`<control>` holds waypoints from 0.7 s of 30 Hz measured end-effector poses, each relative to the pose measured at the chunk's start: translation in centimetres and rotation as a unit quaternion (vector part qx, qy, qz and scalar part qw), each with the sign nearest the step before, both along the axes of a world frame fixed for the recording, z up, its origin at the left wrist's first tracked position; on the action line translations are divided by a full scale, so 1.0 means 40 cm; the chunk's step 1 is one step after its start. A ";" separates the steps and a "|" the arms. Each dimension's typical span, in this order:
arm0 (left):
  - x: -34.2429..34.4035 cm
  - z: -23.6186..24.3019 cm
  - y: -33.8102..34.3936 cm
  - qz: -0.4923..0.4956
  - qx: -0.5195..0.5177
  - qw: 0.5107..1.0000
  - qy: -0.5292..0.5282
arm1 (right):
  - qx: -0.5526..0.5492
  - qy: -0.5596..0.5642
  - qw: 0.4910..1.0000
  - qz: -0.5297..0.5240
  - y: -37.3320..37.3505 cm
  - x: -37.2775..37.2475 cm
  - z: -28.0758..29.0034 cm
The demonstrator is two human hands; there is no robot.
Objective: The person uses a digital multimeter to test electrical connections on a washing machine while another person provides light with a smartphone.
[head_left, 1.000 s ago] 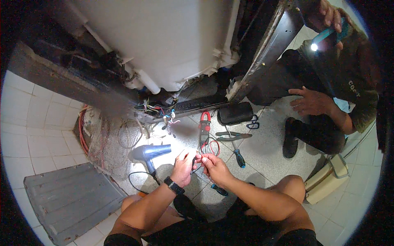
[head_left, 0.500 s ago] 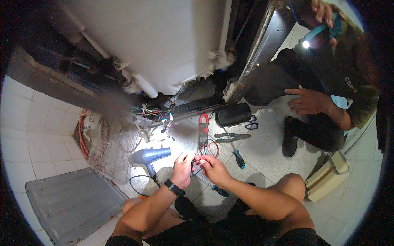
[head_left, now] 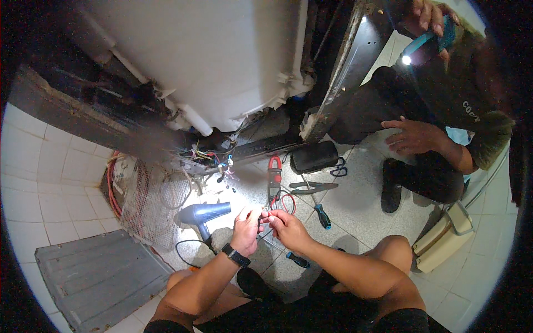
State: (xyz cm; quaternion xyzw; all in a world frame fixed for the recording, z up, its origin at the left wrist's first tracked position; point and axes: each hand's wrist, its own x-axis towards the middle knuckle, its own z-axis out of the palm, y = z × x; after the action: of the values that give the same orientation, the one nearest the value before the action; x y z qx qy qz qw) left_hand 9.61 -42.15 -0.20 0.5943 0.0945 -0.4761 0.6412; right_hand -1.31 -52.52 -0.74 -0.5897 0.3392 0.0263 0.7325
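My left hand [head_left: 246, 233], with a black watch at the wrist, is closed round something small and dark that I cannot make out. Touching it, my right hand [head_left: 288, 233] pinches what looks like a thin red lead. Just beyond lie a red clamp meter [head_left: 274, 177] with red and black leads, and a blue-grey hair dryer [head_left: 205, 212]. Pliers [head_left: 311, 187], a screwdriver [head_left: 322, 216] and another screwdriver [head_left: 297, 260] lie to the right and below. Loose coloured wires [head_left: 216, 155] hang from the opened appliance [head_left: 211, 50], above a brightly lit patch of floor.
A co-worker [head_left: 461, 111] squats at right, one hand holding a lit torch [head_left: 422, 44], the other outstretched. A black pouch [head_left: 313, 157] and scissors [head_left: 338, 166] lie near the frame. A grey panel [head_left: 94, 277] and mesh rack [head_left: 150, 205] are at left, a cream case [head_left: 441, 238] at lower right.
The co-worker's torch and raised hand have shifted left and slightly up in the view. My two hands stay together in nearly the same place and grip.
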 end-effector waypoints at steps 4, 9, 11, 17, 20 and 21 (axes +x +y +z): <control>0.001 -0.005 0.003 -0.007 -0.001 1.000 -0.015 | 0.005 0.001 1.000 0.004 -0.001 0.006 0.021; -0.002 0.002 -0.006 -0.010 0.010 1.000 -0.018 | 0.051 0.001 0.999 -0.001 -0.006 0.001 0.009; -0.004 0.009 -0.010 -0.004 0.002 1.000 -0.027 | 0.063 0.003 0.998 -0.007 -0.006 -0.002 0.011; -0.005 0.005 -0.012 -0.001 0.002 1.000 -0.027 | 0.077 0.018 0.997 -0.014 -0.006 -0.003 0.019; -0.004 0.003 -0.011 -0.002 0.018 0.999 -0.031 | 0.092 0.028 0.995 -0.012 -0.005 -0.002 0.014; -0.003 0.002 -0.009 -0.001 0.019 0.999 -0.032 | 0.101 0.033 0.994 -0.010 -0.004 -0.001 0.015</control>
State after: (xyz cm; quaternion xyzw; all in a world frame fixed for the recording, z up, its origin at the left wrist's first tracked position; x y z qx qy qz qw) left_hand 9.47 -42.50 -0.11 0.6210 0.0822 -0.4563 0.6320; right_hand -1.34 -52.68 -0.13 -0.5084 0.3645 0.0720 0.7768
